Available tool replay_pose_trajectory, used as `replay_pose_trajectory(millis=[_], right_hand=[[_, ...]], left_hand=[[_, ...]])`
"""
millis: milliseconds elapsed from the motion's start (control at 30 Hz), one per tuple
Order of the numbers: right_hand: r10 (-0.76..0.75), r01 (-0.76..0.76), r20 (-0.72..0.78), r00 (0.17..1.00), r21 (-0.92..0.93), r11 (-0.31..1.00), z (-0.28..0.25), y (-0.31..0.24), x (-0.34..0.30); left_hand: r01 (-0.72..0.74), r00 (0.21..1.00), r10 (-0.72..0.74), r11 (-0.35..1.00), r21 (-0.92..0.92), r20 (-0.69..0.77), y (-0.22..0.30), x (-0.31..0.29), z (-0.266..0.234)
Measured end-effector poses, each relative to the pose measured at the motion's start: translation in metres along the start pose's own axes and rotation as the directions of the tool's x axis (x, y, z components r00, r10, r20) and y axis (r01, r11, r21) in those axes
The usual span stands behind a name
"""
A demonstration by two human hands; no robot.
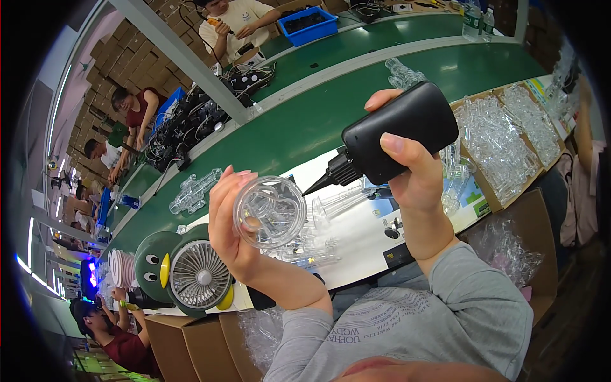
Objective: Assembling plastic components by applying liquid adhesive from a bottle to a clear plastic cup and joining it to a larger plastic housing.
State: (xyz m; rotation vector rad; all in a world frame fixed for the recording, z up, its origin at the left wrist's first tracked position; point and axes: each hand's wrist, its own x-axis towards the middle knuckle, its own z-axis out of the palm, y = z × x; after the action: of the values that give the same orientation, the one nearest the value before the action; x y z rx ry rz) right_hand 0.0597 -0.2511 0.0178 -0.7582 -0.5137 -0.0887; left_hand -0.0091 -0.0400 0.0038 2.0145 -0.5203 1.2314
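Note:
My left hand (230, 219) is closed around a clear plastic part with a round rim (270, 211), its circular end facing me. In my right hand (414, 165) is a black squeeze bottle (401, 130) with a ribbed cap and a tapered nozzle. The bottle is tilted, so its nozzle tip comes very close to the right side of the rim; whether they touch I cannot tell. Below my hands, more clear plastic parts (318, 251) lie on a white sheet (363, 245). Another clear part (194, 192) rests on the green table left of my left hand.
A green fan with a bird face (202, 275) stands by my left forearm. Boxes of clear plastic pieces (499, 143) sit at the right. A slanted metal post (184, 60) rises beyond. Across the table, people work beside tangled black cables (184, 124) and a blue bin (309, 28).

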Motion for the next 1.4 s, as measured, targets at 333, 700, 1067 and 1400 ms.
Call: replay_pose_trajectory(millis=[333, 700, 1067, 1400], right_hand=[[0.007, -0.007, 0.022, 1.0, -0.027, 1.0, -0.0006, 0.0004, -0.0018], [0.015, -0.014, 0.019, 1.0, -0.05, 0.999, -0.0003, 0.0017, -0.0029], [-0.006, 0.009, 0.029, 1.0, -0.095, 0.995, -0.0016, 0.0018, -0.0047], [-0.041, 0.048, 0.061, 0.997, -0.121, 0.992, -0.001, -0.0001, -0.0063]], left_hand=[[0.024, 0.999, -0.024, 1.0, 0.006, -0.036, -0.0002, 0.0011, 0.0007], [0.024, 0.999, -0.024, 1.0, -0.004, -0.045, -0.0013, 0.0009, 0.0004], [0.061, 0.996, -0.062, 0.998, -0.013, -0.06, -0.001, -0.0001, 0.0011], [0.061, 0.996, -0.061, 0.998, -0.01, -0.061, -0.0009, 0.0, 0.0013]])
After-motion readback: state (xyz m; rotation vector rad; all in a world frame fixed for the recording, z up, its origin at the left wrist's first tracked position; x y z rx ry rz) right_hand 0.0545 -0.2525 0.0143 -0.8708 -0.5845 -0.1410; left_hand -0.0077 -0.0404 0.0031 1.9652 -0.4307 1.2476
